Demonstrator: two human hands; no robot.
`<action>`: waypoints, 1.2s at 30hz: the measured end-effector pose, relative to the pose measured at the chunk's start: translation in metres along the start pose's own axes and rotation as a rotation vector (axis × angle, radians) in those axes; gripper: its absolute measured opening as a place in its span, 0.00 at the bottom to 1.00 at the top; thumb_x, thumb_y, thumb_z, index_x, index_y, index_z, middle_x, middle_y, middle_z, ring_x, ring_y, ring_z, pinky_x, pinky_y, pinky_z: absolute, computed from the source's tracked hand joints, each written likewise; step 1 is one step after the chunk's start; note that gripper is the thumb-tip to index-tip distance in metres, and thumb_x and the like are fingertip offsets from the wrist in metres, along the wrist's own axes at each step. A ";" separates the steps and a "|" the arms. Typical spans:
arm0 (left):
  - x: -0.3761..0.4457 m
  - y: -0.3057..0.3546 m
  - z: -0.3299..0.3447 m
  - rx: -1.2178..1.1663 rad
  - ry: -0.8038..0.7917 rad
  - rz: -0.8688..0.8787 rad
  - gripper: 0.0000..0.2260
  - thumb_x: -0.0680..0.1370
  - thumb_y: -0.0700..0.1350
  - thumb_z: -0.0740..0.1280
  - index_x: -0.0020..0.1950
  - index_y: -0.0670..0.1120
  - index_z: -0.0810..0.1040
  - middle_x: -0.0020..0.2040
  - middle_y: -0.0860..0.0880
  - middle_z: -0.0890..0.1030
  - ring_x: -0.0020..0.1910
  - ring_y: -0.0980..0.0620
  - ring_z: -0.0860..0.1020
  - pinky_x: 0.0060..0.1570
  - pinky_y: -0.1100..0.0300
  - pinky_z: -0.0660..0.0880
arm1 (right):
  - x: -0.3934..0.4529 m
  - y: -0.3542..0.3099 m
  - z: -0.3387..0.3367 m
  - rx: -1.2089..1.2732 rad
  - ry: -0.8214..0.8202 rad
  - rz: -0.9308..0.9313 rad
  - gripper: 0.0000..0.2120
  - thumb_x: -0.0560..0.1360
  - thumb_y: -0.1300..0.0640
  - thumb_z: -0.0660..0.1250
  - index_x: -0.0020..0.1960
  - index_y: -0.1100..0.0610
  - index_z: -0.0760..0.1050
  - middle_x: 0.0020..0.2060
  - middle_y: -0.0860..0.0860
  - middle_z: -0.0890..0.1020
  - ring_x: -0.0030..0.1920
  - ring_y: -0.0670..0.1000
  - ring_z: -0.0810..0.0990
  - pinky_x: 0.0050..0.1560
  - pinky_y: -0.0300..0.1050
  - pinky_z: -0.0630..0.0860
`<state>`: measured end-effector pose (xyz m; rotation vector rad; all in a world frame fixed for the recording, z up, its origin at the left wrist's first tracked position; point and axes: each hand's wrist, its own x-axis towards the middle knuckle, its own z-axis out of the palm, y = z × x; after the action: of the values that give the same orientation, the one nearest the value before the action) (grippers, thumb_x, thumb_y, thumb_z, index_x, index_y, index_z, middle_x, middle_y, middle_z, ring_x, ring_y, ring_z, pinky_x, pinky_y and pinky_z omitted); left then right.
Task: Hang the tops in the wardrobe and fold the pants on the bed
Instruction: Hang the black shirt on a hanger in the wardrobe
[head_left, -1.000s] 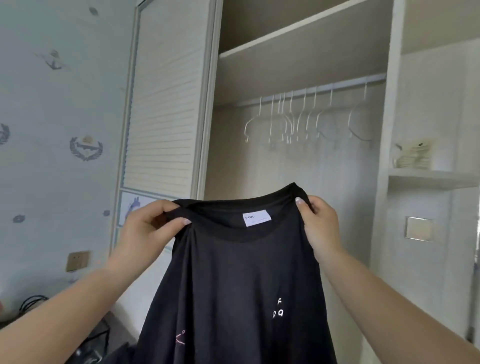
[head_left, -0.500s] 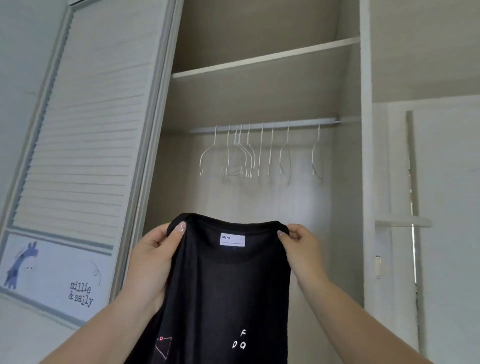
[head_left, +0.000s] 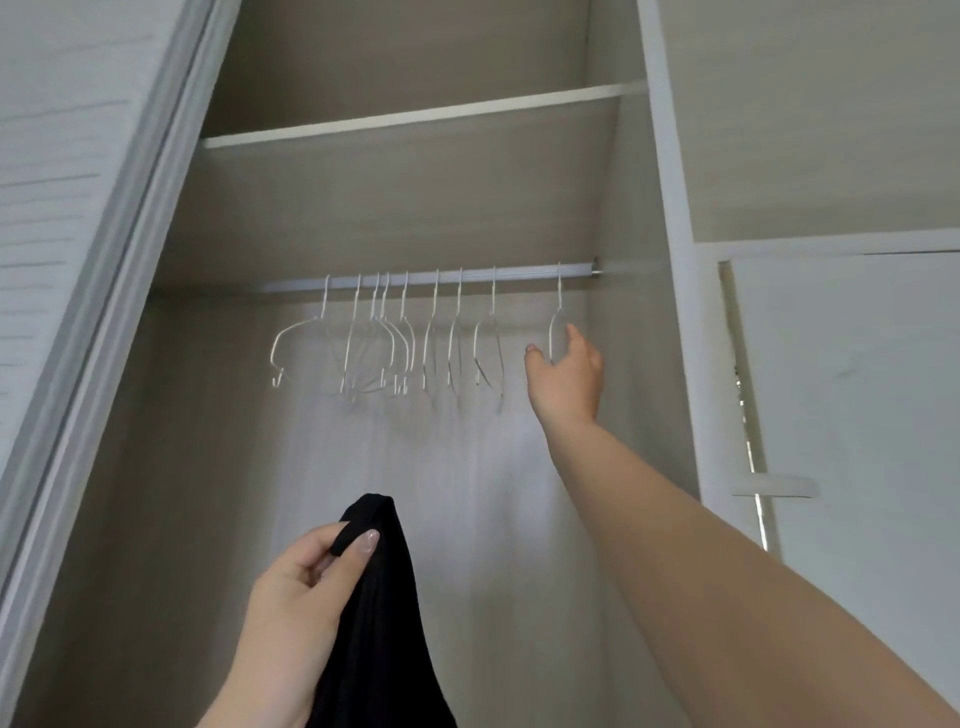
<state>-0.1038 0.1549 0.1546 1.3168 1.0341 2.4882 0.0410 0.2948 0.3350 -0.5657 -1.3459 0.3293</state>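
Black cloth of the top (head_left: 379, 623) hangs at the lower middle of the frame, and I hold it only with my left hand (head_left: 296, 613). The thumb and the curled fingers of this hand pinch the folded edge of the cloth near its highest point, and the rest of the top falls straight down and goes out of the frame at the bottom. My right hand (head_left: 563, 376) is raised high, right of the centre, inside the open wardrobe (head_left: 618, 182). Its fingers are only loosely bent and spread, and they are at the lower loop of the rightmost hanger (head_left: 557, 332); the thumb is on the left of the wire and the other fingers on the right, but I cannot tell if they already close on it or only touch it. This hanger hangs alone on the rail (head_left: 431, 278), a little apart from the group of other white wire hangers (head_left: 384, 343), which hang close together more to the left. All hangers I see carry no clothes. Above the rail there is a shelf (head_left: 415, 117) running across the upper part of the frame. At the left edge I see the slatted sliding door (head_left: 57, 171) of the wardrobe, and at the right a white side panel (head_left: 670, 260).
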 end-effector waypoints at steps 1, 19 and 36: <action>0.004 -0.008 0.004 0.000 -0.005 -0.005 0.04 0.73 0.37 0.70 0.39 0.44 0.83 0.28 0.50 0.80 0.24 0.59 0.76 0.23 0.71 0.70 | 0.010 0.005 0.004 -0.031 -0.004 0.017 0.29 0.77 0.51 0.63 0.75 0.54 0.58 0.74 0.53 0.59 0.74 0.56 0.58 0.70 0.49 0.59; 0.081 -0.077 0.034 -0.166 -0.149 -0.005 0.11 0.73 0.32 0.68 0.36 0.45 0.83 0.31 0.44 0.82 0.28 0.55 0.79 0.27 0.69 0.74 | 0.109 0.043 0.076 -0.093 -0.070 0.131 0.19 0.82 0.51 0.50 0.61 0.62 0.71 0.55 0.59 0.81 0.57 0.60 0.78 0.58 0.50 0.74; 0.073 -0.067 0.026 -0.117 -0.152 -0.068 0.06 0.74 0.39 0.69 0.39 0.49 0.83 0.35 0.44 0.83 0.30 0.51 0.80 0.27 0.63 0.76 | 0.070 0.035 0.066 -0.057 0.037 -0.049 0.14 0.82 0.48 0.47 0.49 0.55 0.67 0.39 0.52 0.81 0.42 0.55 0.78 0.38 0.44 0.67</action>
<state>-0.1403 0.2488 0.1710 1.3859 0.8706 2.3195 -0.0055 0.3738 0.3810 -0.5822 -1.3347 0.2398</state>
